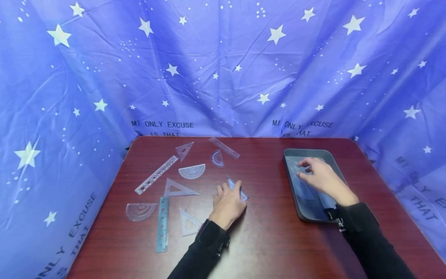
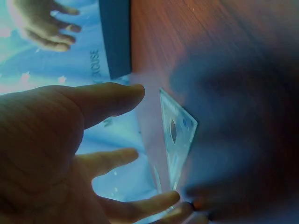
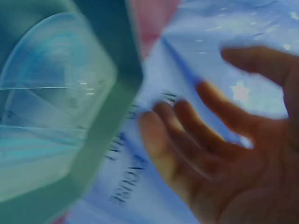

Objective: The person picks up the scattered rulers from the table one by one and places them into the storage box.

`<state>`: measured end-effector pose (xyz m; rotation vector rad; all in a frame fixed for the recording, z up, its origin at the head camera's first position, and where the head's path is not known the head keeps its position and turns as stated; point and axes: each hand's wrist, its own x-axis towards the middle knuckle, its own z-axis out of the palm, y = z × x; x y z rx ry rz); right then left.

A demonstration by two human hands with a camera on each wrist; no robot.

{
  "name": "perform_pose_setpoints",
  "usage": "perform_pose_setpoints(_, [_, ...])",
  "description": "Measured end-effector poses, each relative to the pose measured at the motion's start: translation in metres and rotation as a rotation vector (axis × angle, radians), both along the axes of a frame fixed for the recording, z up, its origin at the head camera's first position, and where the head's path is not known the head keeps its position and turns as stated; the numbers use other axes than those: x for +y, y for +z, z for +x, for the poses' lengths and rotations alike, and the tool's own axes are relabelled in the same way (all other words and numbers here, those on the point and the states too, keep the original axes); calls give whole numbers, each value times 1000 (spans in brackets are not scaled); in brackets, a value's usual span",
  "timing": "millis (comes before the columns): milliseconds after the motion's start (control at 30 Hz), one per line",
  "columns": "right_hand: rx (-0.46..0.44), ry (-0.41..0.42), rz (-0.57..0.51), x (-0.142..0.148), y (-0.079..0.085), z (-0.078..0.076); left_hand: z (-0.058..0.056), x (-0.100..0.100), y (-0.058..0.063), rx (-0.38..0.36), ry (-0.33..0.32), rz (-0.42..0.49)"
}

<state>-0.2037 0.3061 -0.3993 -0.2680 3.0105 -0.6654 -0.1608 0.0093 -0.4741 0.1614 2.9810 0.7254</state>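
My left hand (image 1: 227, 204) is low over the table beside a small clear set square (image 1: 242, 194). In the left wrist view the thumb stands apart from that set square (image 2: 183, 123), with the other fingers spread near its far tip; whether they touch it I cannot tell. Above the grey tray (image 1: 293, 193) at the right hovers my right hand (image 1: 324, 178), its fingers loosely bent and nothing between them. A clear protractor (image 3: 51, 49) and other transparent pieces lie in the tray, seen blurred in the right wrist view.
Left of my left hand lie a long clear ruler (image 1: 156, 174), a bluish ruler (image 1: 162, 228), protractors (image 1: 192, 172) and set squares (image 1: 172, 188). Farther back are a small protractor (image 1: 217, 158) and a ruler (image 1: 224, 147). A starry blue curtain (image 1: 216, 89) surrounds the table.
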Motion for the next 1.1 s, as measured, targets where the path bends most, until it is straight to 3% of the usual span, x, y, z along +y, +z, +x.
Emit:
perform_pose_setpoints(133, [-66, 84, 35, -14, 9, 23, -4, 15, 1, 23, -5, -159])
perform_pose_setpoints(267, [-68, 134, 41, -21, 15, 39, -6, 27, 2, 34, -18, -293])
perform_pose_setpoints(367, [-54, 157, 43, -23, 17, 45, -7, 32, 2, 45, -56, -356])
perform_pose_setpoints(600, [-45, 173, 42, -25, 16, 50, -11, 29, -3, 171, -155, -476])
perform_pose_setpoints(700, [-42, 173, 48, -25, 16, 51, -14, 25, -5, 187, -161, -460])
perform_pose_setpoints(900, [-53, 174, 45, -26, 20, 51, -19, 14, -10, 211, -155, -327])
perform_pose_setpoints(1100, [-56, 173, 45, -28, 22, 53, -22, 12, -7, 155, -154, -276])
